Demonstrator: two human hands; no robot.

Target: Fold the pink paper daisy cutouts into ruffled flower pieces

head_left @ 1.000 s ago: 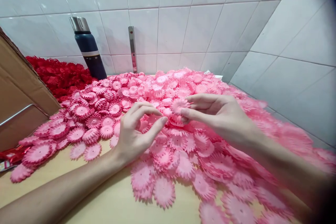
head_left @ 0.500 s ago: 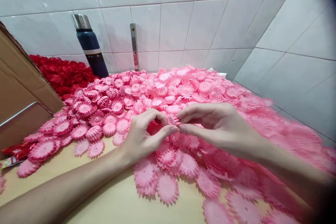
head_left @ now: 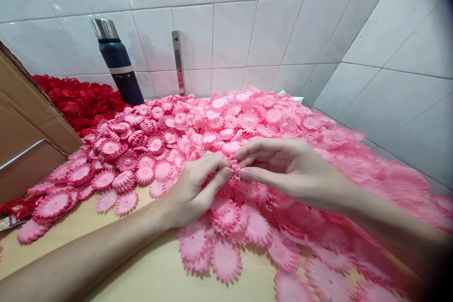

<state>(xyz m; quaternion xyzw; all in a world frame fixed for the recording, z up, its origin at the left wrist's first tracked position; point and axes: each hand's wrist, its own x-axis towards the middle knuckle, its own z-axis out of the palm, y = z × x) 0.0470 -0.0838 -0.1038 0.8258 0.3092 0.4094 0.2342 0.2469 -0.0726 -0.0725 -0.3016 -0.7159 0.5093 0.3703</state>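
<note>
Between my two hands is a small pink petal disc (head_left: 235,170) with a scalloped edge, partly covered by fingertips. My left hand (head_left: 201,186) is closed, its thumb and forefinger pinching the disc's left side. From the right, my right hand (head_left: 283,165) grips the other side between thumb and bent fingers. Beneath and behind both hands spreads a large heap of pink petal discs (head_left: 255,120), some stacked in one another, many with a small hole in the centre. Several flat discs, such as one pink disc (head_left: 226,259), lie on the table in front of my hands.
A dark blue bottle (head_left: 120,66) with a steel cap stands at the back left, beside a pile of red petals (head_left: 81,101). A cardboard box (head_left: 28,137) borders the left, with a red wrapper (head_left: 21,205) below. White tiled walls (head_left: 233,33) enclose the pale tabletop (head_left: 141,264).
My left thumb and forefinger have closed together on the disc, which now looks more squeezed and turned. The view has shifted slightly, so things sit a little further left.
</note>
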